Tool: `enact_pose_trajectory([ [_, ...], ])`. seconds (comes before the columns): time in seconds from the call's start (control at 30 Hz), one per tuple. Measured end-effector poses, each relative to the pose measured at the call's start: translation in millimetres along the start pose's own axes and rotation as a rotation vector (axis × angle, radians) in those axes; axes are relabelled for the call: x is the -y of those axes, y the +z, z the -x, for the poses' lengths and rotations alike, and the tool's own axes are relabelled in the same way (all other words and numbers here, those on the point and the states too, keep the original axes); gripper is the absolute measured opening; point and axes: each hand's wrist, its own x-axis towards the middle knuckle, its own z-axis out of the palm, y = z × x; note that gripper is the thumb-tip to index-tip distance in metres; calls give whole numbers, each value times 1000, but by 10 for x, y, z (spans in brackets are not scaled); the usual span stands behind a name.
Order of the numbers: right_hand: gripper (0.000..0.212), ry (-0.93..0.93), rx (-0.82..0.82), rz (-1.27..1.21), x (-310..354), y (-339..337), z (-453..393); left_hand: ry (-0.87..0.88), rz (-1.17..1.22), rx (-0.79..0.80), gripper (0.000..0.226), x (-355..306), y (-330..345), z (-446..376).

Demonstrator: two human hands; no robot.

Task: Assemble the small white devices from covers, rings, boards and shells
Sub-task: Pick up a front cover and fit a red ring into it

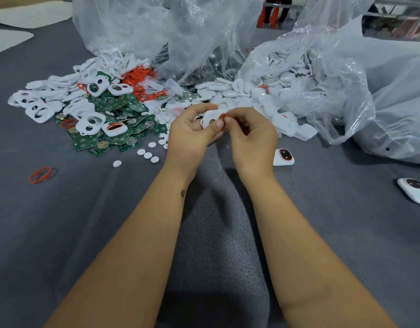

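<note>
Grey felt-like cloth (216, 245) is spread over the whole work surface, pebbled in texture. Crumpled clear plastic bags (204, 31) are heaped along the far side, and one to the right (346, 91) is spilling smooth white shells (227, 91). At left, a wide pile is seen: white covers (90, 121) with two round openings, green boards (123, 100) beneath them, and a tangle of red rings (139, 78) behind.

Both bare forearms are stretched forward from the bottom edge, wrists raised just off the cloth, hands brought together in the middle. One white cover (212, 118) is gripped by the left hand (192, 133), thumb on top and fingers curled beneath. A thin red ring (223, 116) is pinched against that cover's edge by the right hand (251, 136), fingertips drawn tight. Most of the ring is hidden by the fingers, so its seating cannot be judged.

Two finished devices are lying on the cloth, one just beside the right wrist (284, 157), one cut off at the right edge (413, 190). Small white discs (147, 155) are scattered near the left hand. One loose red ring (40, 175) is lying alone, well apart at left.
</note>
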Motion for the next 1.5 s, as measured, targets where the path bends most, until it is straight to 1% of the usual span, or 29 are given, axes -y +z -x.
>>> enact_pose_trajectory([
  [0.17,18,23,20,52,-28,18,-9,-45,-9,-8,28,33,-6,-3],
  [0.27,19,40,45,73,-32,16,-7,-64,-15,-25,25,35,-7,-10],
  [0.37,19,63,70,66,-21,18,-11,-65,-27,-40,24,40,-13,-9],
  [0.57,22,165,64,46,-26,14,-34,-16,-82,-26,26,25,-11,-4],
  [0.67,16,187,32,-5,-6,17,-32,-17,-61,-23,25,19,-9,-5],
  [0.77,15,148,3,-33,24,23,-31,-74,31,-27,21,14,-15,-9],
  [0.93,13,104,-32,-35,6,10,-52,-120,13,-14,23,9,-18,-22],
  [1.0,12,84,8,-27,-20,-12,-56,-117,-6,-32,22,5,-17,-27],
  [1.07,17,40,73,9,-51,-28,-44,-114,-30,-65,22,2,-16,-37],
  [1.17,28,-59,153,104,-98,-26,-24,-105,-48,-110,20,-1,-23,-63],
  [1.27,44,-102,234,180,-134,-30,-39,-109,-85,-109,21,-8,-25,-61],
  [1.3,44,-132,249,219,-141,-34,-48,-108,-105,-98,21,-7,-29,-55],
  [1.4,35,-209,251,316,-143,-57,-57,-133,-138,-59,19,-32,-52,-51],
  [1.5,30,-157,222,251,-130,-87,-52,-190,-103,-27,23,-73,-91,-67],
])
